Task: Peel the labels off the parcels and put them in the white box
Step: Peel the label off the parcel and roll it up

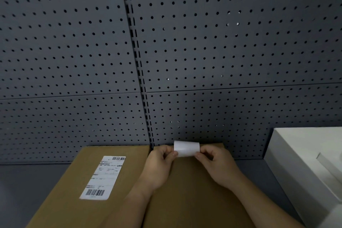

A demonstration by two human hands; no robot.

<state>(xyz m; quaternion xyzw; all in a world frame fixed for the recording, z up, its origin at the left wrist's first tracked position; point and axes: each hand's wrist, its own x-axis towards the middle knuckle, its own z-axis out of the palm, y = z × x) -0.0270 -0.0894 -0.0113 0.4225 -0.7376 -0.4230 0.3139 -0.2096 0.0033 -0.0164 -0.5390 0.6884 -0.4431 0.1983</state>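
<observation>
Both hands, left hand [160, 161] and right hand [215, 163], pinch a peeled white paper label [186, 148] by their fingers; the left brown cardboard parcel's barcoded label [102, 177] remains stuck, the white box [303, 155] waiting lower right.

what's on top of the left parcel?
A printed label lies flat on the left parcel, not yet peeled; the left hand's forearm covers the near right corner, so anything there is hidden.

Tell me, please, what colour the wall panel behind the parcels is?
Dark grey wall panel, dotted with holes; head view.
</observation>
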